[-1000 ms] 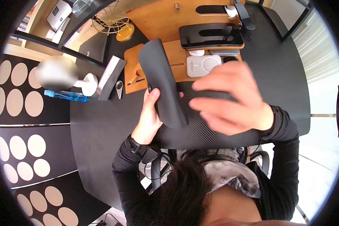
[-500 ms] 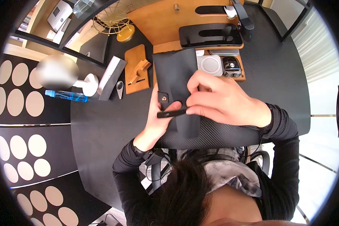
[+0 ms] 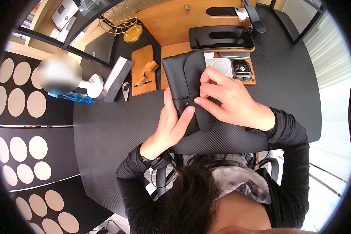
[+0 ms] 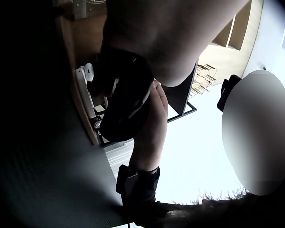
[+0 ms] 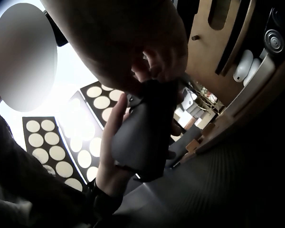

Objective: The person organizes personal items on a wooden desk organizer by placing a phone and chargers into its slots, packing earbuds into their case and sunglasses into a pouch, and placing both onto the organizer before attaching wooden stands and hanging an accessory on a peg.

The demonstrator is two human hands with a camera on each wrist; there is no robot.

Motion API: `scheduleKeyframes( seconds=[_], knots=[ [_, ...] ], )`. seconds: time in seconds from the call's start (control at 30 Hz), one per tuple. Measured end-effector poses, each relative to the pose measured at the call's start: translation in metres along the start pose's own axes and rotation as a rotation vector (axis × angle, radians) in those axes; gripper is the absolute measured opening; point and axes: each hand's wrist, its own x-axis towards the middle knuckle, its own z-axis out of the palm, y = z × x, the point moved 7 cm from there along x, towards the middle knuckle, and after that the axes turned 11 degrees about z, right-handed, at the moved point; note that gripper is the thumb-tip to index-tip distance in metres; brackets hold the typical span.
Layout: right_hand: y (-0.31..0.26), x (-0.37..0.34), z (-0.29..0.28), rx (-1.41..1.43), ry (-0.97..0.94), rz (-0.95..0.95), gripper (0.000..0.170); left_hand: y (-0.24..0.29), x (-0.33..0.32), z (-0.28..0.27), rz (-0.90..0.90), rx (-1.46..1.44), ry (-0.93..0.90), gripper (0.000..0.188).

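Note:
A soft black pouch (image 3: pixel 179 78) with a folded flap is held up over the desk, tilted. Across it lies a short strap (image 3: pixel 187 103) with a small metal snap. My left hand (image 3: pixel 170 124) grips the pouch from the left and beneath, its thumb lying over the strap near the snap. My right hand (image 3: pixel 234 100) comes from the right with curled fingers, pinching the flap edge beside the strap. In the left wrist view the pouch (image 4: pixel 126 102) is a dark shape; the right wrist view shows the pouch (image 5: pixel 145 135) between both hands.
Behind the pouch stands a wooden organizer (image 3: pixel 163 29) with a black phone-like slab (image 3: pixel 221 38), a white charger (image 3: pixel 222 66) and a black shaver-like device (image 3: pixel 242 69). At left are a wooden stand (image 3: pixel 143 72), a grey box (image 3: pixel 117 78) and a blue bottle (image 3: pixel 76 98).
My right hand has come in from the right onto the pouch. The pouch has turned to show its flap, and the strap, raised half a second ago, now lies down against it.

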Motion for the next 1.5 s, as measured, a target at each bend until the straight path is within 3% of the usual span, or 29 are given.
scheduleKeyframes(
  seconds=[0.23,0.33,0.37,0.4,0.47,0.5,0.53,0.6,0.67,0.73,0.77,0.8,0.87,0.93,1.0,1.07,1.13,1.2,1.37,1.43,1.5],
  knots=[
    [0.001,0.001,-0.001,-0.014,0.017,0.08,0.018,0.0,0.006,-0.005,0.028,0.03,0.069,0.052],
    [-0.015,0.008,-0.025,-0.228,0.318,-0.112,0.034,0.003,0.01,-0.012,0.078,0.051,-0.013,0.045],
    [-0.016,0.013,-0.03,-0.15,0.29,-0.127,0.045,0.004,0.012,-0.016,0.117,-0.006,-0.009,0.043],
    [-0.021,0.019,-0.035,-0.025,0.277,-0.148,0.045,0.006,0.015,-0.023,0.114,0.006,0.014,0.043],
    [-0.026,0.032,-0.036,0.063,0.044,-0.054,0.042,0.012,0.022,-0.039,0.124,0.026,0.016,0.042],
    [-0.029,0.039,-0.039,0.139,0.05,-0.033,0.039,0.014,0.027,-0.051,0.257,0.115,0.022,0.042],
    [-0.035,0.046,-0.043,0.08,0.126,-0.141,0.034,0.004,0.033,-0.066,0.151,0.049,0.056,0.043],
    [-0.042,0.063,-0.049,0.082,0.234,-0.137,0.032,-0.001,0.056,-0.109,0.174,0.023,0.137,0.046],
    [-0.033,0.082,-0.048,0.0,0.397,-0.224,0.031,-0.047,0.061,-0.168,0.146,0.572,0.168,0.063],
    [-0.018,0.098,-0.039,-0.027,0.458,-0.225,0.032,-0.092,0.039,-0.202,-0.04,0.96,0.091,0.086],
    [-0.008,0.104,-0.032,-0.043,0.452,-0.202,0.032,-0.128,0.023,-0.218,-0.103,0.975,0.068,0.102],
    [-0.001,0.105,-0.026,-0.112,0.43,-0.202,0.033,-0.15,0.008,-0.227,-0.209,0.973,0.049,0.105],
    [0.007,0.107,-0.015,-0.228,0.425,-0.239,0.032,-0.166,-0.002,-0.243,-0.36,0.872,0.109,0.105],
    [0.016,0.108,-0.015,-0.249,0.444,-0.199,0.031,-0.186,-0.009,-0.251,-0.443,0.806,-0.027,0.105],
    [0.02,0.107,-0.015,-0.239,0.42,-0.172,0.03,-0.149,-0.005,-0.235,-0.537,0.796,-0.003,0.104],
    [0.02,0.106,-0.014,-0.229,0.399,-0.148,0.03,-0.129,-0.003,-0.237,-0.618,1.102,0.036,0.098],
    [0.021,0.104,-0.014,-0.252,0.413,-0.161,0.031,-0.138,-0.008,-0.249,-0.574,1.089,0.091,0.104],
    [0.02,0.103,-0.015,-0.267,0.427,-0.172,0.031,-0.144,-0.012,-0.249,-0.714,0.873,-0.014,0.108],
    [0.022,0.103,-0.009,-0.275,0.376,-0.152,0.041,-0.153,-0.02,-0.253,-0.681,0.798,0.04,0.094],
    [0.023,0.104,-0.005,-0.273,0.36,-0.151,0.045,-0.146,-0.017,-0.257,-0.628,0.705,0.156,0.088],
    [0.025,0.104,-0.004,-0.277,0.393,-0.146,0.052,-0.15,-0.013,-0.254,-0.672,0.571,0.122,0.085]
  ],
)
